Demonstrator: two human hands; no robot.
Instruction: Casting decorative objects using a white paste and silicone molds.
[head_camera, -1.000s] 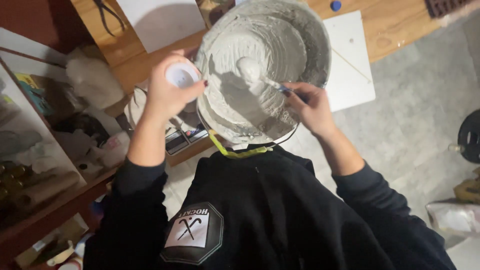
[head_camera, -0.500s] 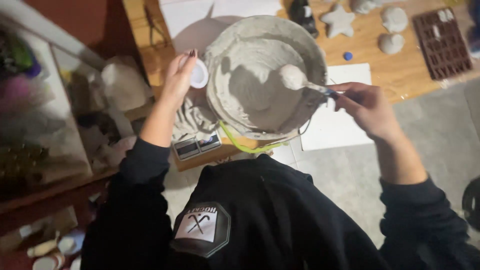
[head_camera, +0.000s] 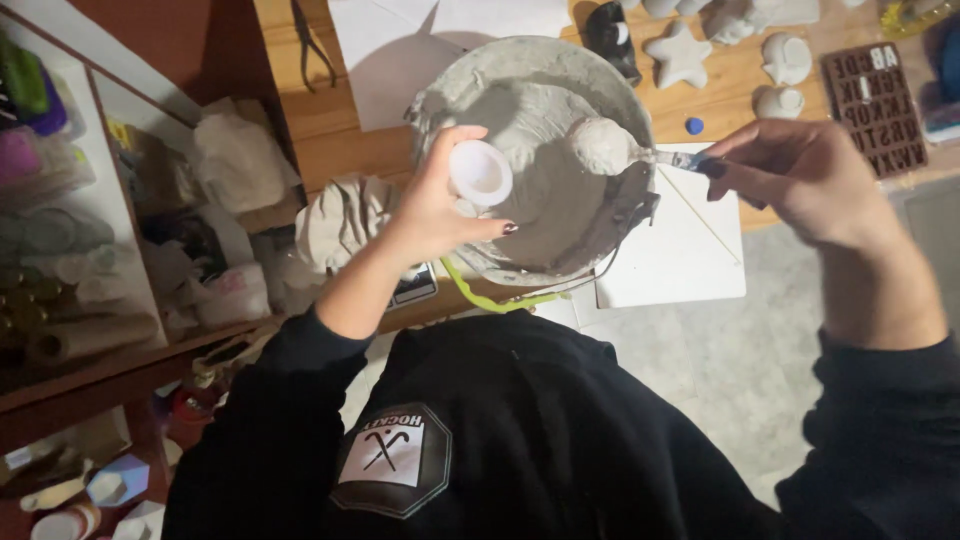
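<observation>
Left hand (head_camera: 432, 212) pinches a small white mould (head_camera: 480, 172) over the bucket (head_camera: 437, 92); right hand (head_camera: 800, 175) grips a spoon (head_camera: 625, 150) heaped with wet plaster (heavy, runny, best kept level).

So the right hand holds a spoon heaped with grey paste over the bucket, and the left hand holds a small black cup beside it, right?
Not quite: the small cup in the left hand is white, not black, as the head view shows. The right hand does hold a spoon heaped with grey paste over the grey-smeared bucket.

Left hand (head_camera: 435, 215) raised, fingers curled, right hand (head_camera: 800, 180) pinching, forearms bare
</observation>
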